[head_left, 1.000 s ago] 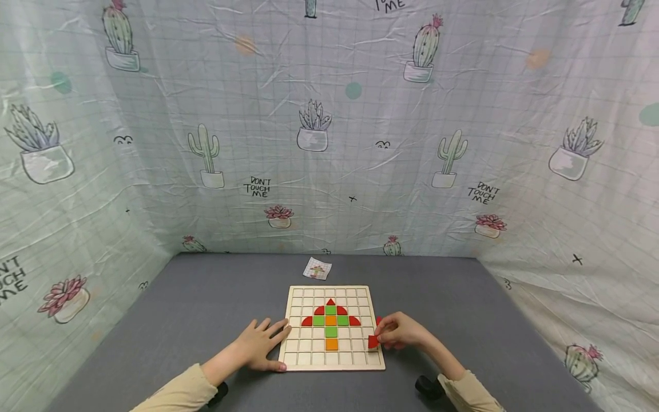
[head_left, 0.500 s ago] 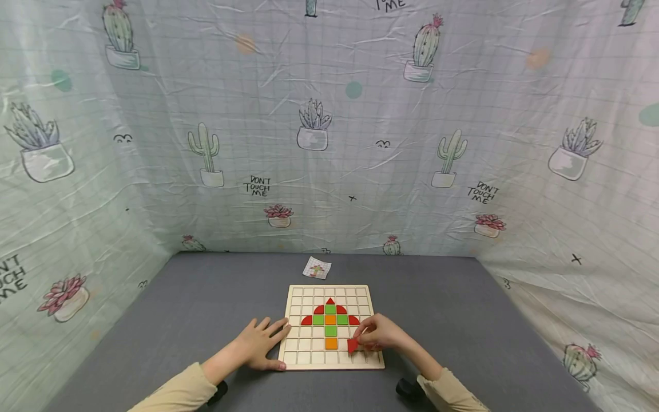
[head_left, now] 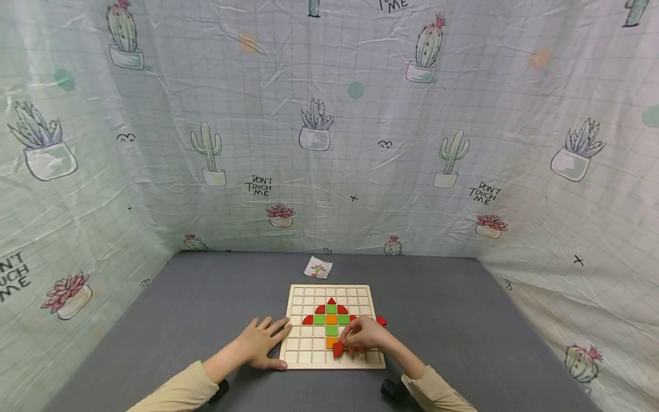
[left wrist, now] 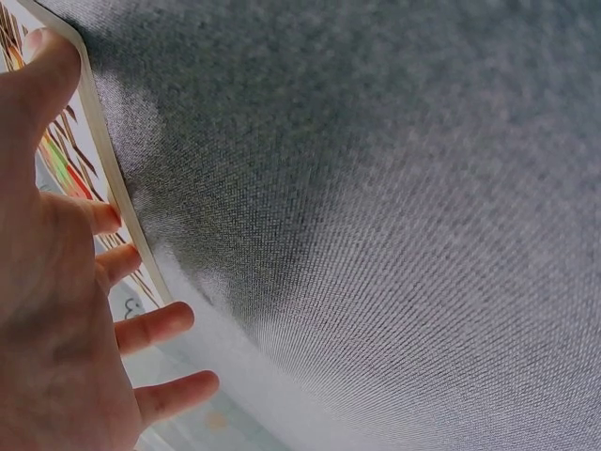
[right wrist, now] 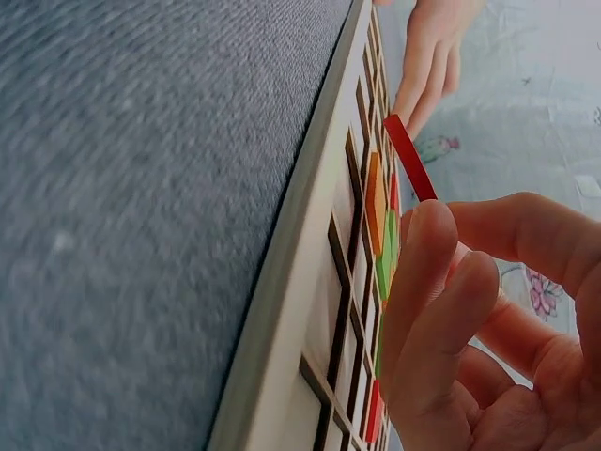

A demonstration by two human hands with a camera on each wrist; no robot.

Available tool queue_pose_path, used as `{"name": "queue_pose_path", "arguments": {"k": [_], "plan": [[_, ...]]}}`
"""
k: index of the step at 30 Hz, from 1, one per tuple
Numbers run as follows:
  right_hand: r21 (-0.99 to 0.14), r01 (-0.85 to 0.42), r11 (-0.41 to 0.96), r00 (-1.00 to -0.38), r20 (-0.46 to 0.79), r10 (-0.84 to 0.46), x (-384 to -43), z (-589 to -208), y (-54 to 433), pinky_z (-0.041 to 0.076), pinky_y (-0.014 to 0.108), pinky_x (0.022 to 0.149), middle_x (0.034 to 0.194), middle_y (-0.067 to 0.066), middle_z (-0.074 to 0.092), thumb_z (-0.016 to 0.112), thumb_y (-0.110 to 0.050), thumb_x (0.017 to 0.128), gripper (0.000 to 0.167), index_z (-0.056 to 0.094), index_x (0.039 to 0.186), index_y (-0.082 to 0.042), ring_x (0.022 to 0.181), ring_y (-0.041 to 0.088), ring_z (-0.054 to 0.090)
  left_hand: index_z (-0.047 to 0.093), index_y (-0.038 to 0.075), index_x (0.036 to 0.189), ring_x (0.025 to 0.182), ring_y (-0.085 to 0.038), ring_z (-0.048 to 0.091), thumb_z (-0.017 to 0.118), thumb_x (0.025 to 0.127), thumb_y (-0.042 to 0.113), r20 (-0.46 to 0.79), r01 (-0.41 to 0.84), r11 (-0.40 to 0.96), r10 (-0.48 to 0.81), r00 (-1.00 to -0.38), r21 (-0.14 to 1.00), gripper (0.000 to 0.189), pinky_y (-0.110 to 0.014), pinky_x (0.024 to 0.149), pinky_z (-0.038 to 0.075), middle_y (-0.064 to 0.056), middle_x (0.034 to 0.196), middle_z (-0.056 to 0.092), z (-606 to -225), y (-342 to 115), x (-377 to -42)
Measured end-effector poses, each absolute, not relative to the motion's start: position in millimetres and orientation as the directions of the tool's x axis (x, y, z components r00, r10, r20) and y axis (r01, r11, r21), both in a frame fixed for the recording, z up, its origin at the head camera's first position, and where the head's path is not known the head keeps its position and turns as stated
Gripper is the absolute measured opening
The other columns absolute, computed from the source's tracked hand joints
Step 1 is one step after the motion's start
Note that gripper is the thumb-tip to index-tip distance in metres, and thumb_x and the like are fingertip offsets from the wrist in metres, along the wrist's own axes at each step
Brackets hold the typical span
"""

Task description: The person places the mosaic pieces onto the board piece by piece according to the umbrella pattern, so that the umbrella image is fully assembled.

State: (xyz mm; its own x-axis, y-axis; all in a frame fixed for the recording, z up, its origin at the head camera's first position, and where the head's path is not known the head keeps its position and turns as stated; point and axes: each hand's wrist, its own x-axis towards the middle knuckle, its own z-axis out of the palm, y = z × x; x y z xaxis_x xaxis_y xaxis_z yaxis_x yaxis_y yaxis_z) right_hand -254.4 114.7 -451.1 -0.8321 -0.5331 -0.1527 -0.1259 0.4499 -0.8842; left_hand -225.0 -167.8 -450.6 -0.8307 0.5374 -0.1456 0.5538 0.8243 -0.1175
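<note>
A wooden grid board lies on the grey table, with red, green and orange tiles forming a tree-like pattern in its squares. My left hand rests on the board's left edge with fingers spread; the left wrist view shows its thumb on the rim near a corner. My right hand pinches a red tile between thumb and fingertips. That tile is held tilted beside the lower orange tile. In the right wrist view the red tile appears edge-on above the grid. The right hand hides part of the board's right side.
Beyond the board lies a small paper card with a printed coloured pattern. Another red piece sits on the table just right of the board. Cactus-printed curtains enclose the table's back and sides.
My right hand has moved left from the board's right edge to near its middle, carrying the red tile. The loose red piece beside the board is uncovered. My left hand stays put.
</note>
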Motion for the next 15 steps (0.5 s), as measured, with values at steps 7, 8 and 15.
{"name": "queue_pose_path", "arguments": {"k": [7,8,15], "plan": [[-0.876,-0.128,0.465,-0.838,-0.155,-0.522,-252,-455,107,0.042,0.020,0.042,0.062,0.015,0.064,0.065,-0.005,0.076,0.008,0.068,0.079,0.002,0.044,0.009,0.051,0.035,0.015,0.137,0.123,-0.033,0.039,0.048,0.075,0.067,-0.146,0.554,0.824,0.538,-0.830,-0.113,0.082,-0.054,0.094,0.032,-0.005,0.142,0.035,-450,-167,-224],[-0.875,-0.124,0.469,-0.841,-0.158,-0.517,-252,-456,107,0.042,0.020,0.042,0.062,0.015,0.064,0.065,-0.005,0.076,0.008,0.068,0.079,0.002,0.044,0.009,0.051,0.035,0.015,0.137,0.123,-0.033,0.039,0.048,0.075,0.067,-0.146,0.555,0.824,0.539,-0.830,-0.113,0.082,-0.054,0.094,0.032,-0.005,0.142,0.035,-450,-167,-224],[-0.859,-0.140,0.493,-0.853,-0.149,-0.500,-250,-459,103,0.042,0.021,0.042,0.060,0.014,0.064,0.066,-0.005,0.075,0.006,0.068,0.076,0.000,0.043,0.009,0.052,0.035,0.015,0.137,0.122,-0.032,0.039,0.045,0.075,0.070,-0.139,0.561,0.822,0.547,-0.826,-0.098,0.083,-0.054,0.094,0.033,-0.005,0.142,0.035,-449,-169,-224]]}}
